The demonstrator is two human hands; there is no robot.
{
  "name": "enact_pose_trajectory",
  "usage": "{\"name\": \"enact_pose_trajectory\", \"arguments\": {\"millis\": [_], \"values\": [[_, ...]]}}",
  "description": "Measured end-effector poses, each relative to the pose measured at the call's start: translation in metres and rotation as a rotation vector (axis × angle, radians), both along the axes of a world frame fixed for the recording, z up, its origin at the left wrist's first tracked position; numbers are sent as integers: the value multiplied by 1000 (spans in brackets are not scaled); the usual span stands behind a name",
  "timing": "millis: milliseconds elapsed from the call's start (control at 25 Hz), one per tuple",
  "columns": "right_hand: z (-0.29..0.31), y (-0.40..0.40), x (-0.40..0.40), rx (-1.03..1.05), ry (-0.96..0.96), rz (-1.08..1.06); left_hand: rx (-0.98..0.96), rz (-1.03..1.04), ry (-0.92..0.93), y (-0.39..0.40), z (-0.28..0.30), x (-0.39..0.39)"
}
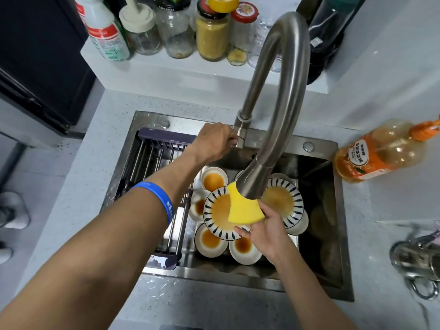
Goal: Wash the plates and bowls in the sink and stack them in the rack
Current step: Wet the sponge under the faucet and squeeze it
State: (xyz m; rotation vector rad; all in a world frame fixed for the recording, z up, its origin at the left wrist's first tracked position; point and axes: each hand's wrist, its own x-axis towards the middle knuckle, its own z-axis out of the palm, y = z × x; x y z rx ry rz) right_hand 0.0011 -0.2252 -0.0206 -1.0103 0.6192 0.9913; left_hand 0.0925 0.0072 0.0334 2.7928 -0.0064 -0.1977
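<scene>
Several dirty dishes with brown sauce lie in the steel sink (319, 270): two black-striped plates (215, 216) (289, 201) and small white bowls (213, 181) (210, 240) (244, 247). My right hand (264, 231) holds a yellow sponge (244, 208) over the left striped plate, just under the tap's spout (252, 184). My left hand (215, 141) reaches to the back of the sink and grips the tap handle (237, 141) at the base of the tall steel tap. A metal-barred drying rack (157, 167) spans the sink's left part, with nothing seen on it.
An orange dish-soap bottle (378, 153) lies on the counter to the right of the sink. Jars and bottles (176, 27) crowd the raised shelf behind. Metal utensils (419, 260) sit at the far right on the grey counter (78, 186).
</scene>
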Motion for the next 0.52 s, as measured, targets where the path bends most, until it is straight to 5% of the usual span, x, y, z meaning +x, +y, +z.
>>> {"name": "enact_pose_trajectory", "arguments": {"millis": [320,520], "values": [[5,8,-3,-11,-41,49,-23,8,-145,13,0,-12],[10,2,-1,-33,-36,34,-72,155,-49,9,3,1]]}}
